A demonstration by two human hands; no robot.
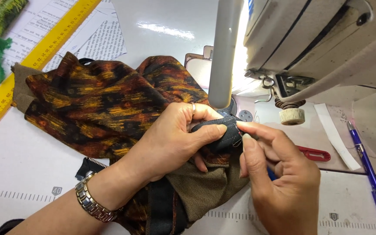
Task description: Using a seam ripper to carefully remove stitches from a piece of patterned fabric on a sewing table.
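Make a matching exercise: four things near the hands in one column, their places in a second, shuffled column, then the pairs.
Things:
1. yellow ruler
2. blue pen
3. red tool
4. metal bracelet

Places:
A. on the left hand's wrist
B. far right on the table, running toward the near edge
C. upper left, lying diagonally over printed paper
D. just right of the right hand, under the sewing machine

Pairs: 1-C, 2-B, 3-D, 4-A

White printed paper sheets point(96, 37) lie at the table's far left, under a yellow ruler point(31, 56).
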